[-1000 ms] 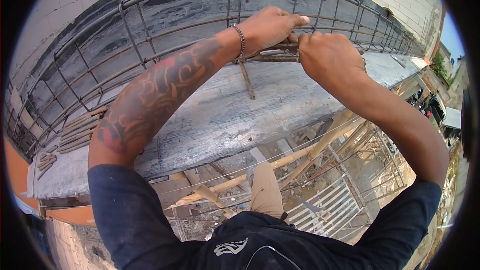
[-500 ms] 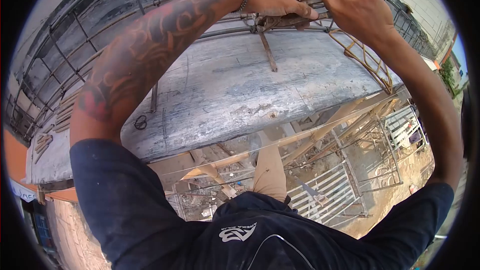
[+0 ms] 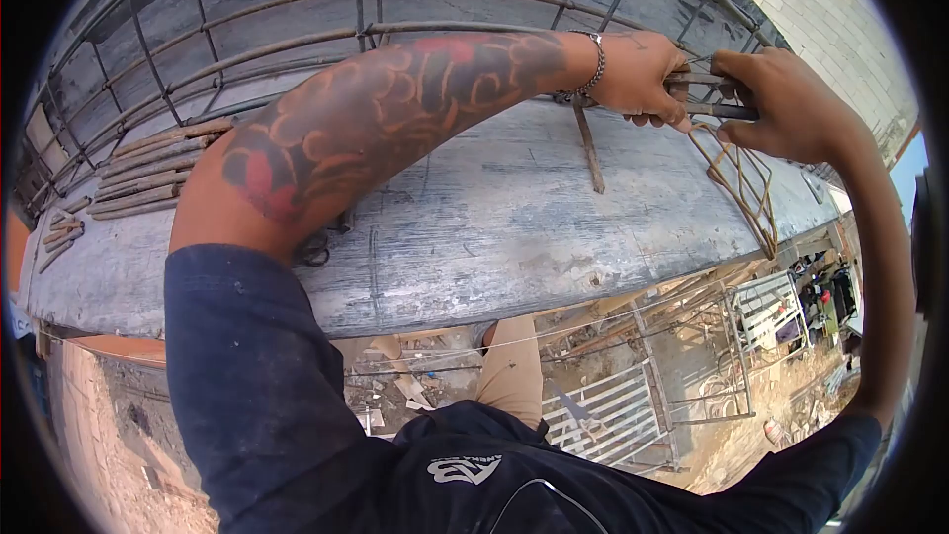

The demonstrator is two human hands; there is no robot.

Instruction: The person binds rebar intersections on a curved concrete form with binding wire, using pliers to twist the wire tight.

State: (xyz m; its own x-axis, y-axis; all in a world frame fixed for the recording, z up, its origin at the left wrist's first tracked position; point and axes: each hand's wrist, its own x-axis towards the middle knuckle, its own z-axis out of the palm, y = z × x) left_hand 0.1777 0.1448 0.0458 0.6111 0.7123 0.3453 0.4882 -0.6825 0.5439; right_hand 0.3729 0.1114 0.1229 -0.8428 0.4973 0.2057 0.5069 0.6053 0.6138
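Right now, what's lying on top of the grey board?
On the board: a bundle of rusty rods at left, a wire loop, bent stirrups at right. The tattooed forearm hides part of it.

Layout on the formwork board at height

Rebar cage [image 3: 297,30] along the far edge of the formwork board [image 3: 474,227]. Cut rods [image 3: 148,168] stacked toward the board's left end, beside the cage; wire loops [image 3: 316,249] near the near edge, left of centre. Tying tool [image 3: 590,148] lying across the far middle, below the left hand [image 3: 643,84]. Right hand [image 3: 791,104] just beside it, right; bent stirrups [image 3: 743,183] hanging under both at the right end. Gate [image 3: 613,415] below, beyond the near edge.
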